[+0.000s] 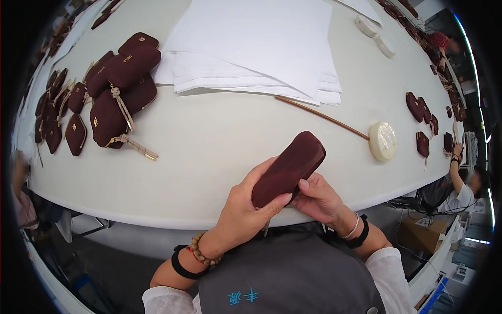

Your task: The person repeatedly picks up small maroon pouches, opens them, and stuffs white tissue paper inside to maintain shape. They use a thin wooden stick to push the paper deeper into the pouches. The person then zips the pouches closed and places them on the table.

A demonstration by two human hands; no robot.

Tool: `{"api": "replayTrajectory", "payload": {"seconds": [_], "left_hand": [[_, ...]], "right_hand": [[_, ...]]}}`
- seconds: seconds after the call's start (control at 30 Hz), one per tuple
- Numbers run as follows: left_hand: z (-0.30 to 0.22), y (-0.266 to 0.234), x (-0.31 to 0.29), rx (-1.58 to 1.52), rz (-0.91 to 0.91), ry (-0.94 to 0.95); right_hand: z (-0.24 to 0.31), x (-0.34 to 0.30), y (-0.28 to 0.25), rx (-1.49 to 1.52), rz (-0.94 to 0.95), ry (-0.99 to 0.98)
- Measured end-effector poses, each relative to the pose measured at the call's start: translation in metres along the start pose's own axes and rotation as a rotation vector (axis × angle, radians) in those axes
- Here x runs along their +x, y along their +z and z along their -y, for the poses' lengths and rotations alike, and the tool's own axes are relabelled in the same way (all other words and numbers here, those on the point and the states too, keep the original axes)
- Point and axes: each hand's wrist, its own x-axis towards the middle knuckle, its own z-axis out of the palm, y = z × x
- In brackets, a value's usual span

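A dark maroon zip pouch (287,170) is held up above the near edge of the table, tilted with its far end to the right. My left hand (246,196) is wrapped round its left side, thumb across the near end. At its lower right side, my right hand (321,199) pinches the edge with thumb and fingers; what lies between those fingertips is hidden. A bit of cord hangs below the pouch, near my left hand.
Several maroon pouches with cord pulls (128,68) are heaped at left. White paper sheets (251,42) lie at the far middle. A brown stick (321,116) rests against a round cream roll (383,141). Co-workers sit at both sides, one person's arm (457,167) at right.
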Motion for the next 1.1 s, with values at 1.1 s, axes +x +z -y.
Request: {"api": "replayTrajectory", "payload": {"seconds": [1.1], "left_hand": [[0.018,-0.026,-0.021,-0.181,-0.245,-0.109]], "right_hand": [[0.161,0.176,0.028,-2.402,-0.098,-0.391]]}}
